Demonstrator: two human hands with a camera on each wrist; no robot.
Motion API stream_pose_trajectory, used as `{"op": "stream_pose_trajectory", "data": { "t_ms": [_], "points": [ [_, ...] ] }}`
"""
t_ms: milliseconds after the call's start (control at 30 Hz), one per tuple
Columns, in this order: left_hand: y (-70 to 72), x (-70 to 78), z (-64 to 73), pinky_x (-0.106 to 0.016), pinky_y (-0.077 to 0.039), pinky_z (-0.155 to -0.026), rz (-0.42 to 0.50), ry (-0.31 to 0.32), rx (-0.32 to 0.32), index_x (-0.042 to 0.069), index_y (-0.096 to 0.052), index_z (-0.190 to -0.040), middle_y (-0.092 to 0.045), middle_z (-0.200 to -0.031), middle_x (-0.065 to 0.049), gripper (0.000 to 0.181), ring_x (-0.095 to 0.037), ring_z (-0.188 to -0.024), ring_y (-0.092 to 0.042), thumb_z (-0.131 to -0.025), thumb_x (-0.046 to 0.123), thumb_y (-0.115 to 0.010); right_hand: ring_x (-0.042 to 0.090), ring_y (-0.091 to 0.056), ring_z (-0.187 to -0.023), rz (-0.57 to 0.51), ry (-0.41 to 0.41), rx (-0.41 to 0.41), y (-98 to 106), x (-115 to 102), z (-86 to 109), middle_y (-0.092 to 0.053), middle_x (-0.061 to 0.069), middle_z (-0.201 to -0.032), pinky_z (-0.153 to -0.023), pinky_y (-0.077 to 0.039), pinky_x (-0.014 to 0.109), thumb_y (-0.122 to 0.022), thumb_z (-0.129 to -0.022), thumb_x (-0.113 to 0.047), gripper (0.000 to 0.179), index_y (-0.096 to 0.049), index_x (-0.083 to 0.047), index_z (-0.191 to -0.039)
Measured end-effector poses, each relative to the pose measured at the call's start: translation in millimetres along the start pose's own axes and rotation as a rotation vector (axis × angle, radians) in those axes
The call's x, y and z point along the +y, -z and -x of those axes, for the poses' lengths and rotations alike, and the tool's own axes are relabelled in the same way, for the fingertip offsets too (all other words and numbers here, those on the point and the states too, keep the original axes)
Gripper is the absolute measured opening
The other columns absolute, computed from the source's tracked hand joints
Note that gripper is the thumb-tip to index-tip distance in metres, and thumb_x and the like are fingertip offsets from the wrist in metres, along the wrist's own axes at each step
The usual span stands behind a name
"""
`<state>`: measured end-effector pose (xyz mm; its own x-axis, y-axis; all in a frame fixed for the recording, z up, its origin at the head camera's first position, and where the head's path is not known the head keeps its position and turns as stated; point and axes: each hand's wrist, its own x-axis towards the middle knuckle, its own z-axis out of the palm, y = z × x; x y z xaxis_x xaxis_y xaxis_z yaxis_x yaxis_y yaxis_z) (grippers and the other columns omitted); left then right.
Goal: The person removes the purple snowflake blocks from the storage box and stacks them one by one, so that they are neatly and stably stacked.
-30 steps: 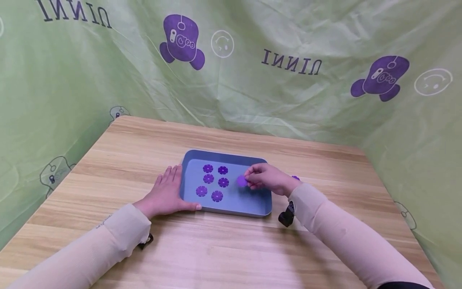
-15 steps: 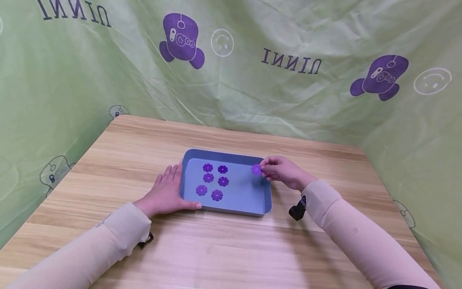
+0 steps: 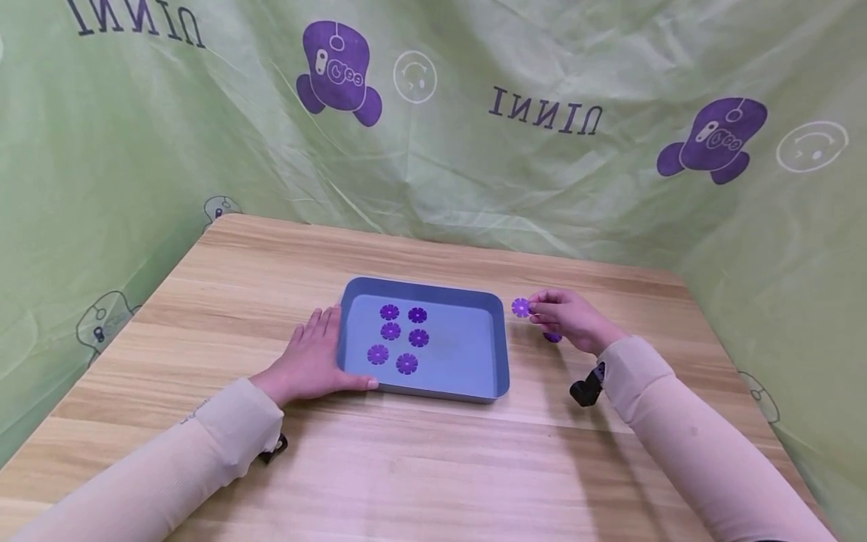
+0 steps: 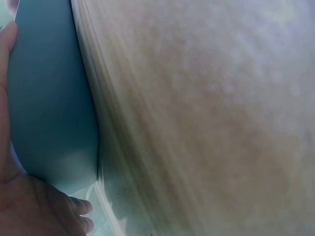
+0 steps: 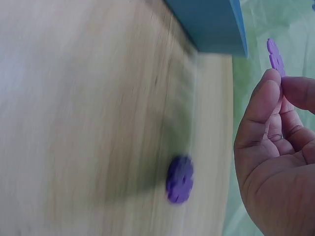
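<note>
Your right hand (image 3: 570,319) has its grip clamped on a purple disc (image 3: 520,308), pinched between thumb and finger. You hold that disc in the air, just beyond the right end of the blue tray (image 3: 467,346). Below your hand, a purple piece (image 5: 179,180) lies on the tabletop (image 3: 420,467); you cannot tell whether it is one disc or several stacked. Your left hand (image 3: 314,361) has its grip spread apart, fingers straight beside the tray's left wall, thumb along its near edge. Inside the tray, six discs (image 3: 390,331) lie flat in two columns of three, toward its left side.
</note>
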<state>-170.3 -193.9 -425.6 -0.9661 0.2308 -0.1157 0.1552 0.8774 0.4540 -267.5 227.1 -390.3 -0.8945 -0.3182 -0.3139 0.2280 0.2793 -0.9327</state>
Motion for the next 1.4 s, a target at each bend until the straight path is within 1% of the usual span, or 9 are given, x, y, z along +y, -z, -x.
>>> {"op": "stream_pose_trajectory", "data": {
  "t_ms": [133, 367, 467, 600, 767, 867, 1100, 1400],
  "points": [
    [0.9, 0.5, 0.3, -0.067, -0.005, -0.120, 0.002, 0.001, -0.002, -0.015, -0.006, -0.158, -0.010, -0.164, -0.037, 0.146, -0.053, -0.152, -0.006, -0.070, 0.075, -0.080, 0.006, -0.060, -0.082, 0.013, -0.026, 0.033, 10.9, 5.2, 3.3, -0.063, -0.003, -0.090, -0.070, -0.052, 0.019, -0.052, -0.106, -0.005, 0.009, -0.056, 0.001, -0.112],
    [2.2, 1.5, 1.0, -0.067, -0.005, -0.120, -0.001, 0.005, -0.008, -0.015, -0.006, -0.158, -0.010, -0.164, -0.037, 0.145, -0.053, -0.152, -0.006, -0.071, 0.075, -0.080, 0.006, -0.060, -0.081, 0.080, -0.069, 0.068, 31.8, 18.1, 8.0, -0.064, -0.003, -0.090, -0.072, -0.052, 0.019, -0.053, -0.106, -0.007, 0.015, -0.057, 0.004, -0.116],
    [2.2, 1.5, 1.1, -0.067, -0.005, -0.120, 0.001, 0.006, -0.008, -0.015, -0.007, -0.158, -0.010, -0.164, -0.037, 0.145, -0.053, -0.152, -0.006, -0.071, 0.075, -0.080, 0.005, -0.061, -0.081, 0.104, -0.099, 0.088, 40.8, 23.6, 11.2, -0.066, -0.005, -0.089, -0.073, -0.051, 0.020, -0.054, -0.106, -0.007, 0.015, -0.059, 0.003, -0.116],
    [1.7, 1.5, 1.4, -0.068, -0.006, -0.120, -0.002, 0.003, -0.005, -0.016, -0.007, -0.158, -0.012, -0.164, -0.037, 0.144, -0.054, -0.152, -0.008, -0.071, 0.074, -0.080, 0.005, -0.059, -0.077, 0.133, -0.142, 0.101, 48.6, 29.2, 14.3, -0.066, -0.006, -0.085, -0.070, -0.048, 0.020, -0.054, -0.106, -0.008, 0.014, -0.063, 0.001, -0.113],
    [1.1, 1.1, 1.3, -0.069, -0.007, -0.119, -0.011, -0.001, -0.001, -0.016, -0.008, -0.157, -0.013, -0.163, -0.038, 0.143, -0.055, -0.151, -0.009, -0.072, 0.072, -0.081, 0.005, -0.056, -0.074, 0.171, -0.162, 0.080, 52.0, 33.4, 14.8, -0.064, -0.007, -0.083, -0.066, -0.043, 0.021, -0.056, -0.106, -0.011, 0.013, -0.066, -0.003, -0.110],
    [0.9, 0.6, 1.0, -0.069, -0.007, -0.119, -0.007, -0.003, 0.000, -0.016, -0.008, -0.157, -0.013, -0.163, -0.037, 0.142, -0.055, -0.151, -0.009, -0.072, 0.072, -0.081, 0.006, -0.055, -0.075, 0.195, -0.169, 0.078, 52.7, 34.4, 13.9, -0.063, -0.007, -0.083, -0.067, -0.042, 0.023, -0.057, -0.106, -0.012, 0.013, -0.066, -0.003, -0.110],
    [-0.2, -1.1, -0.5, -0.068, -0.007, -0.120, -0.004, -0.003, 0.000, -0.016, -0.007, -0.158, -0.013, -0.163, -0.037, 0.143, -0.055, -0.151, -0.008, -0.072, 0.073, -0.080, 0.009, -0.053, -0.076, 0.248, -0.180, 0.080, 53.1, 34.9, 11.5, -0.061, -0.006, -0.084, -0.069, -0.042, 0.025, -0.057, -0.106, -0.013, 0.017, -0.064, 0.000, -0.113],
    [-0.9, -1.0, -1.0, -0.068, -0.007, -0.120, 0.004, -0.003, 0.006, -0.015, -0.006, -0.158, -0.013, -0.163, -0.038, 0.145, -0.055, -0.151, -0.009, -0.071, 0.073, -0.081, 0.009, -0.053, -0.076, 0.265, -0.185, 0.084, 53.4, 36.9, 8.9, -0.061, -0.006, -0.084, -0.069, -0.042, 0.025, -0.055, -0.107, -0.012, 0.020, -0.064, 0.003, -0.116]
  ]
}}
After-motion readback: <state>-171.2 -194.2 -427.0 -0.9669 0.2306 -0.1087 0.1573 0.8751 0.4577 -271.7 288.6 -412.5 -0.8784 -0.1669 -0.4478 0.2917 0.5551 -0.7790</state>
